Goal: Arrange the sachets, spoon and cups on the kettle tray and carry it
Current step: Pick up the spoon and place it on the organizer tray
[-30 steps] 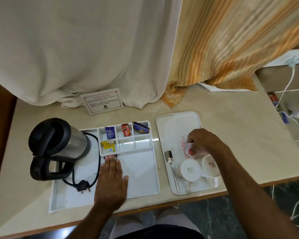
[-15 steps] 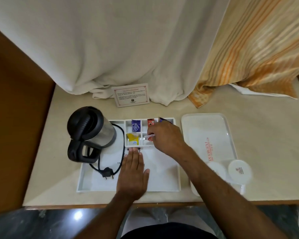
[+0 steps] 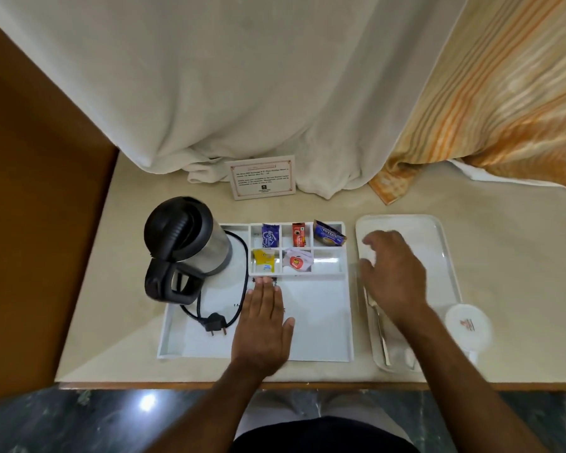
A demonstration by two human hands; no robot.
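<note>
The white kettle tray (image 3: pixel 317 322) holds a black and steel kettle (image 3: pixel 190 246) with its cord and plug (image 3: pixel 215 324). Its small compartments hold sachets: purple (image 3: pixel 270 235), red (image 3: pixel 298 234), dark blue (image 3: pixel 329 237), yellow (image 3: pixel 264 260) and a white one with a red mark (image 3: pixel 297 261). My left hand (image 3: pixel 264 322) lies flat on the tray floor. My right hand (image 3: pixel 391 273) hovers open over the left side of the serving tray (image 3: pixel 438 250). A spoon (image 3: pixel 380 328) lies partly under my forearm. An upside-down white cup (image 3: pixel 468 325) stands on that tray; a second cup is mostly hidden.
A printed card (image 3: pixel 262 176) stands behind the kettle tray against a white curtain (image 3: pixel 242 93). An orange striped curtain (image 3: pixel 490 103) hangs at the right. A wooden panel (image 3: pixel 40 207) borders the counter on the left. The counter's front edge (image 3: pixel 307 385) runs below the trays.
My right hand left the white sachet with the red mark in the lower middle compartment and moved right over the serving tray. My left hand stayed flat on the kettle tray.
</note>
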